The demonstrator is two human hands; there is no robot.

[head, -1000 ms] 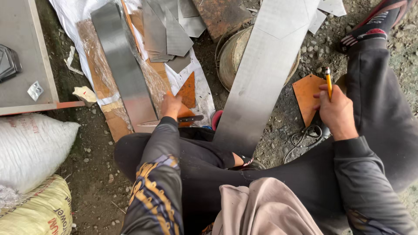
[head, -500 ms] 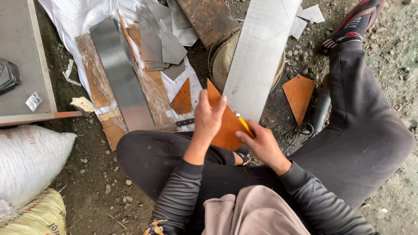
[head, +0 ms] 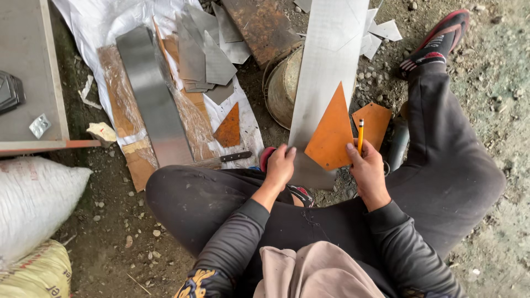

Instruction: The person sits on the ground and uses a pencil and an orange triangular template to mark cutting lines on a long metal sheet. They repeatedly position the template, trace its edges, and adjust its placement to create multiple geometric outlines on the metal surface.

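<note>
- Orange triangular template now lying flat on the long grey metal strip, point up; half a second ago held in the air between both hands, a second ago not yet picked up.
- Left hand down on the near end of the strip, fingers spread and pressing, grasping nothing; earlier over by the knife on the left.
- Right hand closed around a yellow pencil, tip upward, thumb and fingers steadying the template's right edge; pencil kept throughout.
- Judged from this: template settled for tracing, no line visibly drawn along it yet.
- Second orange piece beside the strip on the right, another small orange triangle on the white sheet to the left.
- Round metal basin half under the strip; contents not clear.
- White sack and yellow sack at lower left, both closed, filling hidden.
- Pile of cut grey triangles and a dark steel strip on the sheet.
</note>
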